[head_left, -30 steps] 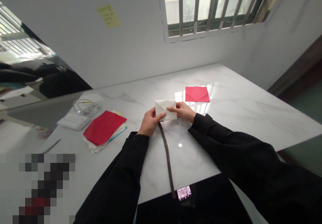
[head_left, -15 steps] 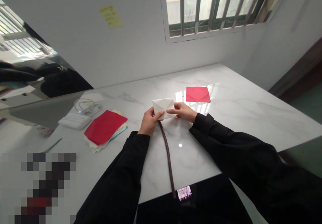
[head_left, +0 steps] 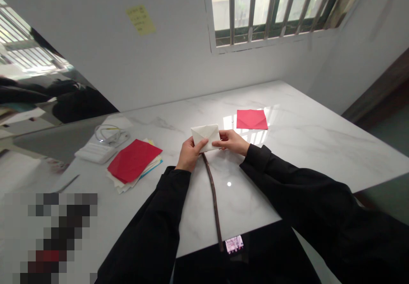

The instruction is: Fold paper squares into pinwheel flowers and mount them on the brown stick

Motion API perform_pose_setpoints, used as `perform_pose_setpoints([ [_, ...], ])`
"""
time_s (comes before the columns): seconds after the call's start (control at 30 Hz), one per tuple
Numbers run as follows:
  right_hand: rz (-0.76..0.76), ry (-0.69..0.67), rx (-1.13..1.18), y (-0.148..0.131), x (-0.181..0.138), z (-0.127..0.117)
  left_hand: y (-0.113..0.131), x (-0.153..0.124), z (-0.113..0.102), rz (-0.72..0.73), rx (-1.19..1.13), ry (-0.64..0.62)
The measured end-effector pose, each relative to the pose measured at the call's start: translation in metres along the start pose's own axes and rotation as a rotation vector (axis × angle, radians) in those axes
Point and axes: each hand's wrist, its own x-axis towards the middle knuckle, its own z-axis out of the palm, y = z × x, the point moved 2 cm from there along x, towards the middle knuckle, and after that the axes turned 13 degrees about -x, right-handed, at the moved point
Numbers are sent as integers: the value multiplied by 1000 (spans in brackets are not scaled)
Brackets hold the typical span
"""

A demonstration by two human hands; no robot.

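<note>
A folded white paper [head_left: 206, 135] is held just above the white marble table [head_left: 303, 147] by both hands. My left hand [head_left: 189, 154] pinches its lower left corner, thumb on top. My right hand [head_left: 233, 142] pinches its right edge with closed fingers. A thin dark stick [head_left: 213, 201] runs from under the paper toward me across the tabletop. Both arms wear black sleeves.
A folded red paper [head_left: 252, 119] lies beyond the hands near a patch of sunlight. A stack of papers with a red sheet on top [head_left: 134, 159] sits at the left, next to a white device [head_left: 95, 152] and a coiled cable [head_left: 110, 134]. A barred window [head_left: 271, 7] is behind.
The white paper has shifted slightly left and tilted, with both hands adjusting their grip on it. Nothing else on the table moved.
</note>
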Motion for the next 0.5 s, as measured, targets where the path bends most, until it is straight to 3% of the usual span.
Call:
perform_pose_setpoints([
  [0.23,34,-48,6,-3,-1,2,2,4,-5,45,-38,100],
  [0.5,111,38,25,-3,-2,-1,3,7,-9,71,-71,149],
])
